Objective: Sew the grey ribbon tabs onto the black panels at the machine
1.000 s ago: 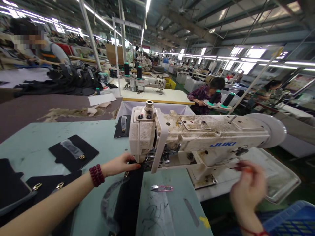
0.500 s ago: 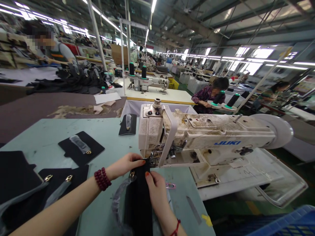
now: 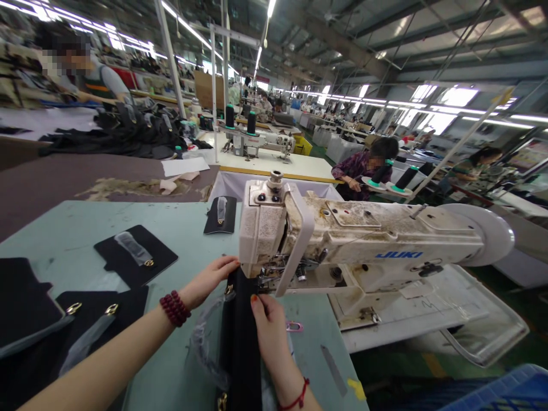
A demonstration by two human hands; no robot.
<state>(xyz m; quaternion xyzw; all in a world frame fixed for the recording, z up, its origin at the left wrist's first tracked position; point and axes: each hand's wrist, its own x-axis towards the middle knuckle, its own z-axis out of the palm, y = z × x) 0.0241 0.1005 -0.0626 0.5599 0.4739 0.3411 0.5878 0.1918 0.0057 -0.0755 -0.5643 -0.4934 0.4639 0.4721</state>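
A long black bag piece (image 3: pixel 245 342) lies under the head of a sewing machine (image 3: pixel 363 240), its far end at the needle area. A plastic-wrapped handle (image 3: pixel 201 345) with gold-coloured clasps (image 3: pixel 229 289) is attached along its left side. My left hand (image 3: pixel 210 281) reaches to the far left edge of the piece, fingers stretched out, their tips close against the machine head. My right hand (image 3: pixel 270 325) grips the piece's right edge, thumb on top and the other fingers partly hidden.
More black panels with wrapped handles (image 3: pixel 136 254) lie on the green tabletop (image 3: pixel 171 365). A pink-framed small tool (image 3: pixel 294 326) and a grey strip (image 3: pixel 334 370) rest right of my hand. A blue crate (image 3: pixel 505 394) stands lower right. Co-workers sit beyond.
My left hand has slid left and away, off the top of the black piece to its far edge. A lower gold-coloured clasp now shows. My right hand keeps its hold.
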